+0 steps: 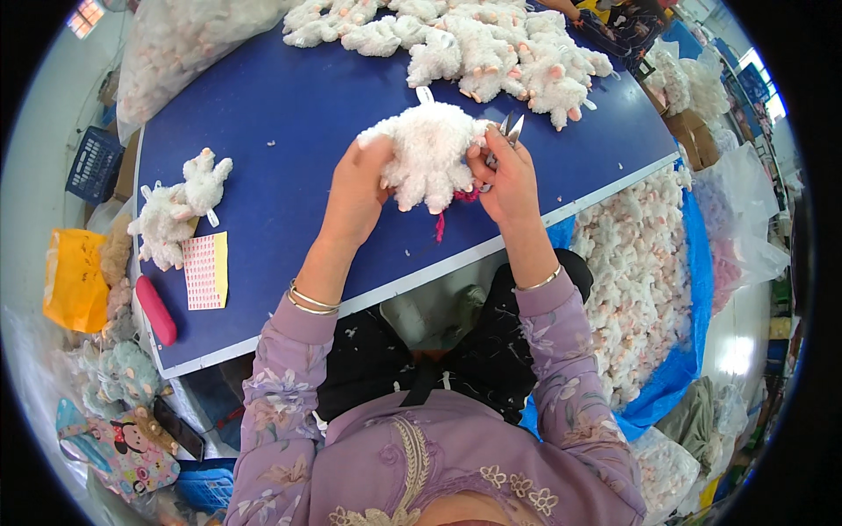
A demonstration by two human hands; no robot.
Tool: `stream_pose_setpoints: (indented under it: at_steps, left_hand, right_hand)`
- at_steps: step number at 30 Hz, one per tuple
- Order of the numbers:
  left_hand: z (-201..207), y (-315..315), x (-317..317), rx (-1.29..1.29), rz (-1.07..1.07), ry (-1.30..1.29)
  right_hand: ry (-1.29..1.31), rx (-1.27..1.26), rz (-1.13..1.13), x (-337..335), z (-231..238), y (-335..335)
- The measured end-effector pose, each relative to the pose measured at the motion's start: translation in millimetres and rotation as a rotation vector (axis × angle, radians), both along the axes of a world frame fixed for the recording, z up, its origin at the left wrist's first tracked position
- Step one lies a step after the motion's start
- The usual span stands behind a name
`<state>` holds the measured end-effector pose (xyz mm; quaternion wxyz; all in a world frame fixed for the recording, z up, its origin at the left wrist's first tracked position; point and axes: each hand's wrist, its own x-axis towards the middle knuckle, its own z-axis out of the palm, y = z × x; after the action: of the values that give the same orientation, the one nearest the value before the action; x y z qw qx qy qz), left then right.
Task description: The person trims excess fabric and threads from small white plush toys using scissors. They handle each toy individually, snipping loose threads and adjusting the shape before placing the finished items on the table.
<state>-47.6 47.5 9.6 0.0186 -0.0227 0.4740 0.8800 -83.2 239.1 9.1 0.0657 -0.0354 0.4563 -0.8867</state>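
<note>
Over the blue table (289,202) I hold a fluffy white plush toy (427,153) with stubby limbs and a small white tag at its top. My left hand (358,186) grips its left side, thumb on the front and the other fingers hidden behind. On the opposite side my right hand (511,182) pinches a limb of the toy. Small metal scissors (516,130) are also in that hand, blades pointing up past the fingers and handles mostly hidden. Beneath the toy, a bright pink thread or cord (440,228) lies on the table.
Many white plush toys (478,53) crowd the table's far side. Two more plush toys (180,206), a sticker sheet (206,272) and a pink case (155,311) lie at left. A blue-lined heap of plush pieces (636,280) stands at right. Another person (627,31) is at far right.
</note>
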Motion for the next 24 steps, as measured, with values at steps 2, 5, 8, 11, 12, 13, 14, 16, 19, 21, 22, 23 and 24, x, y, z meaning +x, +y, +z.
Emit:
stream_pose_setpoints:
  at_steps: [2, 5, 8, 11, 12, 13, 14, 16, 19, 21, 22, 23, 24]
  left_hand:
    - [-4.7, 2.3, -1.5, -0.13, -0.038, 0.042]
    - [0.7, 7.7, 3.1, -0.202, -0.097, -0.001]
    - [-1.0, 6.8, 5.1, -0.326, -0.148, -0.023]
    - [0.3, 5.6, 5.7, -0.443, -0.127, -0.016]
    - [-0.6, 5.6, 5.7, -0.473, -0.101, 0.012]
    - [-1.5, 5.7, 6.0, -0.503, -0.075, 0.039]
    - [-1.9, 7.0, 6.5, -0.501, -0.028, 0.08]
    - [-2.5, 10.4, 7.5, -0.497, 0.068, 0.161]
    - [-3.0, 7.1, 6.7, -0.519, 0.09, 0.132]
    - [-1.7, 9.5, 8.4, -0.439, 0.12, 0.113]
    - [-1.0, 9.9, 8.9, -0.399, 0.136, 0.103]
    - [-1.5, 9.6, 8.8, -0.415, 0.154, 0.116]
    - [-2.8, 9.2, 8.7, -0.43, 0.173, 0.128]
  right_hand:
    - [0.03, -0.043, 0.032, -1.9, -2.9, 2.4]
    - [0.066, -0.068, 0.03, -2.8, -3.7, 2.7]
    - [0.074, -0.085, 0.032, -4.5, -6.3, 5.2]
    - [0.062, -0.079, -0.009, -7.3, -8.5, 5.9]
    - [0.06, -0.081, 0.002, -6.4, -8.3, 7.3]
    - [0.057, -0.083, 0.013, -6.0, -8.4, 8.4]
    - [0.059, -0.075, 0.019, -6.9, -9.5, 10.1]
    - [0.063, -0.058, 0.033, -8.7, -10.9, 12.5]
    - [0.031, 0.048, -0.03, -8.1, -7.2, 10.1]
    - [0.055, 0.088, -0.058, -6.8, -7.1, 7.9]
    - [0.067, 0.107, -0.072, -6.4, -7.0, 7.2]
    - [0.073, 0.147, -0.083, -6.3, -7.4, 7.4]
    - [0.08, 0.187, -0.095, -6.3, -8.0, 7.9]
